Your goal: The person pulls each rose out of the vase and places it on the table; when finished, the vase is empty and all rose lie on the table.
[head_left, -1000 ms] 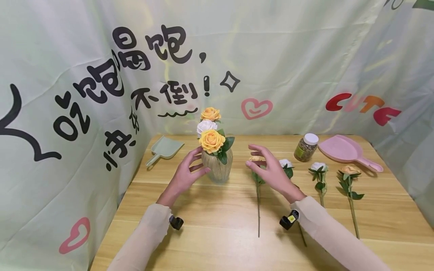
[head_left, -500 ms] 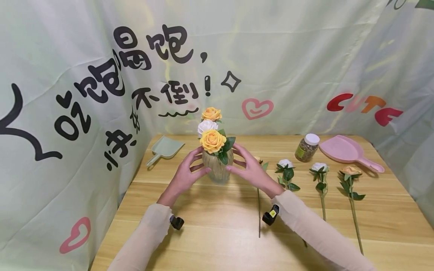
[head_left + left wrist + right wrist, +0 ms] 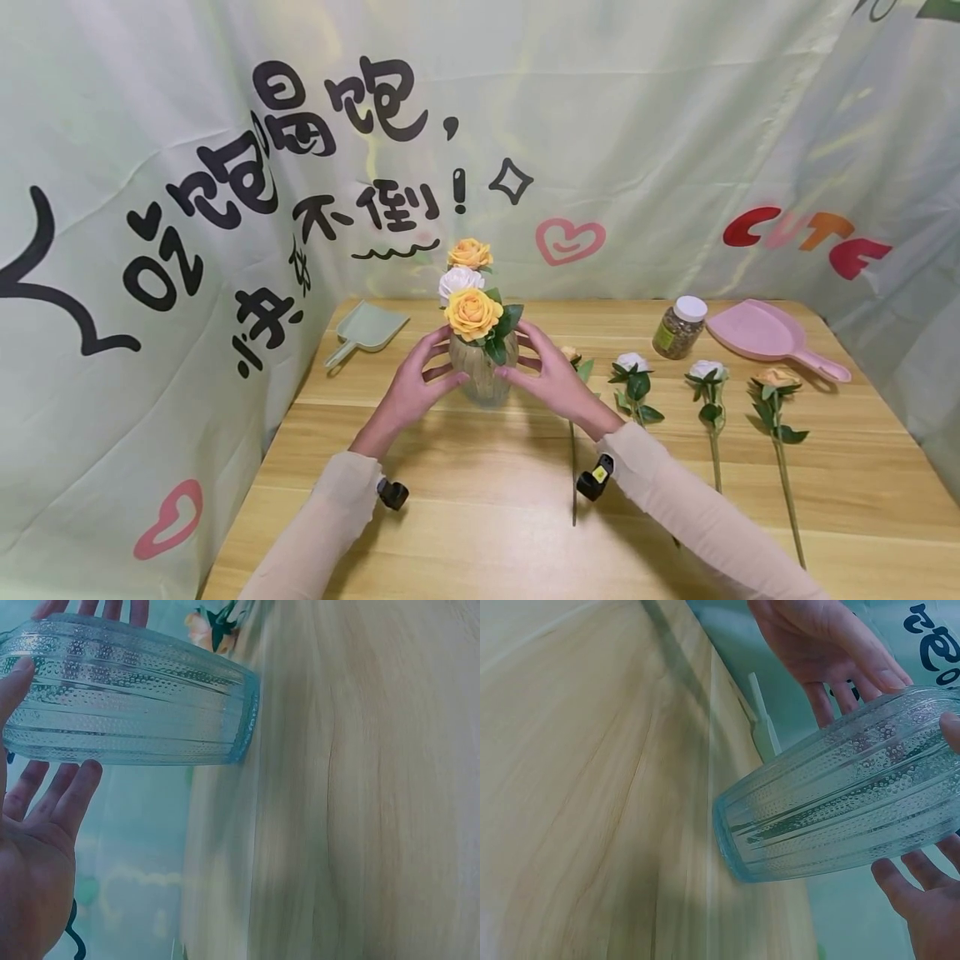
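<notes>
A clear ribbed glass vase (image 3: 483,387) stands on the wooden table, with two yellow roses (image 3: 472,315) and a white rose (image 3: 459,285) in it. My left hand (image 3: 411,383) holds the vase from the left, thumb in front and fingers round its side. From the right, my right hand (image 3: 557,385) holds it the same way. The left wrist view shows the textured glass (image 3: 150,697) between both hands' fingers. In the right wrist view, the vase base (image 3: 731,840) is at the tabletop. The flower stems inside are not clearly visible.
Right of the vase lie a peach rose (image 3: 570,354) partly behind my right hand, two white roses (image 3: 707,371) and another peach rose (image 3: 778,379). Behind them are a white-lidded jar (image 3: 678,329) and a pink flat scoop (image 3: 757,329). A green dustpan (image 3: 371,325) lies back left.
My right hand has moved left from above the loose roses to the vase's right side and taken hold of it. The left hand has stayed on the vase.
</notes>
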`<state>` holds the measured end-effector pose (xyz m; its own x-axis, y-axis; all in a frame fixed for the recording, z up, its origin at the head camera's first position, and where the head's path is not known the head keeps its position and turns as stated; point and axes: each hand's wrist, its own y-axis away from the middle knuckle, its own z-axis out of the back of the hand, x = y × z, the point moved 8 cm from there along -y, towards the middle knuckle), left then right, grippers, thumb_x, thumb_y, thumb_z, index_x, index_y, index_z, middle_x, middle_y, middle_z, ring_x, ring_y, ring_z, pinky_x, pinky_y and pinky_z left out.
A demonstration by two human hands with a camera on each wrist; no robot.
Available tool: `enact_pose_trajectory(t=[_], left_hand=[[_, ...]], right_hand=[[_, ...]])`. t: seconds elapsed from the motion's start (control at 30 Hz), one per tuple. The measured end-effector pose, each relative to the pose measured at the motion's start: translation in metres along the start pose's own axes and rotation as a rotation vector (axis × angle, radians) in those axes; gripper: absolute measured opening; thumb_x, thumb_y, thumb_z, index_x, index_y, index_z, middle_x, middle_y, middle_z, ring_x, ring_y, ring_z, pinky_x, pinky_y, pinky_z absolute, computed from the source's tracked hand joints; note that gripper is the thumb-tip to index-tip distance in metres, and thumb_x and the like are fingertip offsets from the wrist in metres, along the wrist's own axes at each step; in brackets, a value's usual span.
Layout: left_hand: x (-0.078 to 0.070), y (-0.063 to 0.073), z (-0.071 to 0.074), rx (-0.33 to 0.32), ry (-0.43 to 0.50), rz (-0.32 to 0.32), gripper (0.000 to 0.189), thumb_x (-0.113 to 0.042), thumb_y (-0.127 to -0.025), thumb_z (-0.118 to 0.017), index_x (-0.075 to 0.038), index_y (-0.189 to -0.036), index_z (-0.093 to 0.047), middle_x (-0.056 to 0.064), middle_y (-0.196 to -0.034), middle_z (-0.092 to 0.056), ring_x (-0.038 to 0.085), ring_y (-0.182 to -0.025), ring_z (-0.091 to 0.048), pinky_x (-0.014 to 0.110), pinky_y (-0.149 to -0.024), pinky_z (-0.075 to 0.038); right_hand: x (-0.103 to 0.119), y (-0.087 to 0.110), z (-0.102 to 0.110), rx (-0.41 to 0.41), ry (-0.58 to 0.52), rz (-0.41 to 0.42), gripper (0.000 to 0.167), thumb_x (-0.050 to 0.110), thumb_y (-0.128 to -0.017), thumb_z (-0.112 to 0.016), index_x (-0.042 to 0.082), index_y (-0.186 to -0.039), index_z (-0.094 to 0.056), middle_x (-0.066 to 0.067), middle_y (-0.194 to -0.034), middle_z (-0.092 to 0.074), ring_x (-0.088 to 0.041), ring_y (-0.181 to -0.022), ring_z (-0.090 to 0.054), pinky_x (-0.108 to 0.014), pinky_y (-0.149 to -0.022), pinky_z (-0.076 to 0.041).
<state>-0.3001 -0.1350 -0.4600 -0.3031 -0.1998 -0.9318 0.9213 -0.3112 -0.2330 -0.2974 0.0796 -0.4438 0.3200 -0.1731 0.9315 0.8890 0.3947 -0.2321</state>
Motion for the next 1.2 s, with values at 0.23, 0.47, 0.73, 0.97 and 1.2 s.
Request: enact_pose_trajectory(t=[0.23,0.47,0.73,0.97,1.2], left_hand=[[-0.005,0.001,-0.012,0.015,-0.009,-0.008,0.08,-0.009,-0.099,-0.081,-0.014,-0.167,-0.039,0.01,-0.172,-0.04,0.039,-0.151,-0.05,0.053,-0.12,-0.054],[-0.011,0.001,-0.028,0.03,-0.007,-0.022,0.08,-0.009,-0.099,-0.081,-0.014,-0.167,-0.04,0.01,-0.171,-0.041,0.039,-0.15,-0.051,0.055,-0.118,-0.056],[-0.014,-0.001,-0.044,0.067,0.008,-0.03,0.079,-0.017,-0.099,-0.083,-0.02,-0.166,-0.042,0.004,-0.169,-0.044,0.035,-0.15,-0.052,0.051,-0.118,-0.056],[-0.017,-0.006,-0.057,0.089,0.008,-0.047,0.08,-0.017,-0.098,-0.084,-0.025,-0.166,-0.043,0.001,-0.168,-0.045,0.031,-0.148,-0.053,0.045,-0.117,-0.058],[-0.019,-0.008,-0.064,0.094,-0.01,-0.05,0.079,-0.02,-0.098,-0.085,-0.029,-0.165,-0.044,-0.002,-0.166,-0.047,0.029,-0.147,-0.054,0.045,-0.116,-0.058]], right_hand=[[0.0,0.01,0.009,-0.02,0.021,-0.003,0.083,0.019,-0.1,-0.082,0.026,-0.169,-0.037,-0.006,-0.174,-0.038,-0.039,-0.156,-0.044,-0.059,-0.124,-0.048],[0.001,0.024,0.021,-0.025,0.024,-0.015,0.082,0.02,-0.101,-0.082,0.028,-0.168,-0.037,-0.004,-0.174,-0.038,-0.038,-0.157,-0.044,-0.058,-0.125,-0.048],[0.0,0.038,0.033,-0.055,0.048,-0.03,0.079,0.02,-0.102,-0.081,0.025,-0.168,-0.038,-0.008,-0.173,-0.039,-0.041,-0.156,-0.044,-0.058,-0.125,-0.048],[-0.003,0.049,0.045,-0.091,0.07,-0.055,0.079,0.02,-0.101,-0.082,0.026,-0.167,-0.039,-0.007,-0.172,-0.041,-0.041,-0.156,-0.045,-0.061,-0.124,-0.047],[-0.003,0.055,0.051,-0.108,0.094,-0.051,0.08,0.022,-0.1,-0.083,0.026,-0.167,-0.039,-0.008,-0.172,-0.042,-0.042,-0.156,-0.045,-0.064,-0.122,-0.048]])
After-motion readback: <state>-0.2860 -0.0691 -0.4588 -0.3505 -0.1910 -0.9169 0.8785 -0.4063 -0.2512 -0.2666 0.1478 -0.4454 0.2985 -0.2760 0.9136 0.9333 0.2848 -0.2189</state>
